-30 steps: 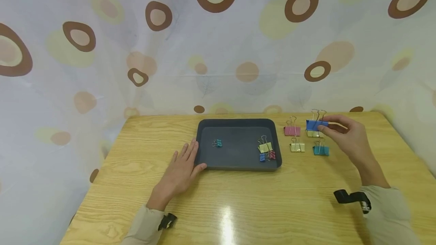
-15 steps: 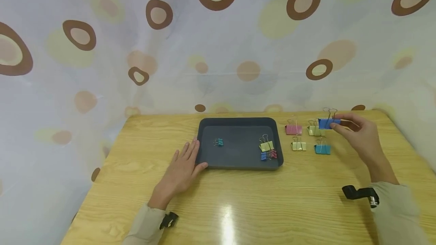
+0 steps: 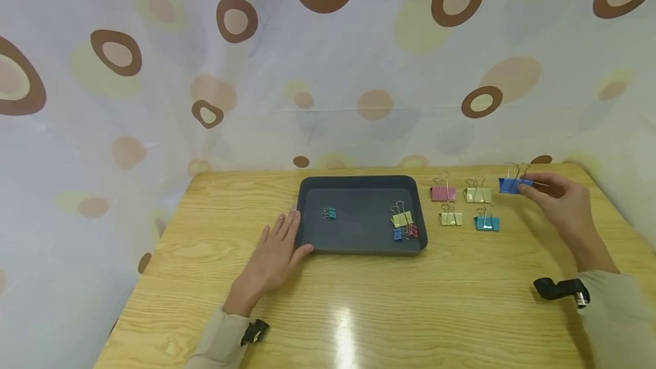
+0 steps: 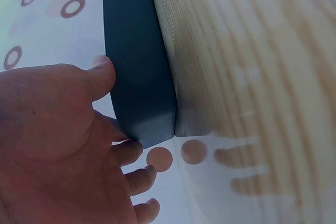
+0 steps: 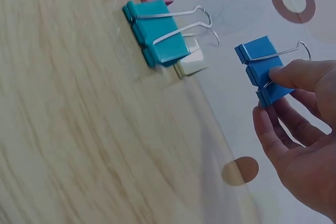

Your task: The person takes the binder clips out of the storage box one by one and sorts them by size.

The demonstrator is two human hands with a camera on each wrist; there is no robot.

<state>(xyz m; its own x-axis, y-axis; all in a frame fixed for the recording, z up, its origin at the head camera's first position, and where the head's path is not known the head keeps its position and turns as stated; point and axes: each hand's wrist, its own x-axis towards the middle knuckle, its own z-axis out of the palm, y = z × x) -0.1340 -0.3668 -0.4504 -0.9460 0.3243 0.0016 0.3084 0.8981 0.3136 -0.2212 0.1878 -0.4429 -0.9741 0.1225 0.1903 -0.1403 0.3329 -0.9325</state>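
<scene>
Between thumb and fingers my right hand (image 3: 569, 204) pinches a large blue binder clip (image 3: 512, 185), its wire handles pointing up. In the right wrist view the thumb lies across the blue clip's (image 5: 262, 66) flat side. Left of it on the table stand a pink binder clip (image 3: 443, 193), a pale yellow-green one (image 3: 479, 196), a smaller pale yellow one (image 3: 451, 219) and a teal one (image 3: 487, 224). My left hand (image 3: 271, 258) lies with fingers stretched along the left edge of the dark grey tray (image 3: 353, 249), its thumb at the tray's front left corner.
Inside the tray a small teal binder clip (image 3: 329, 213) sits at the left. A yellow clip (image 3: 402, 219), a small blue clip (image 3: 398, 235) and a small red clip (image 3: 413, 231) cluster at its right. A patterned curtain (image 3: 328, 101) hangs behind the wooden table (image 3: 389, 306).
My right hand has carried the blue clip to the right, away from in front of the pale yellow-green clip, which now shows whole. The left hand stays in place at the tray.
</scene>
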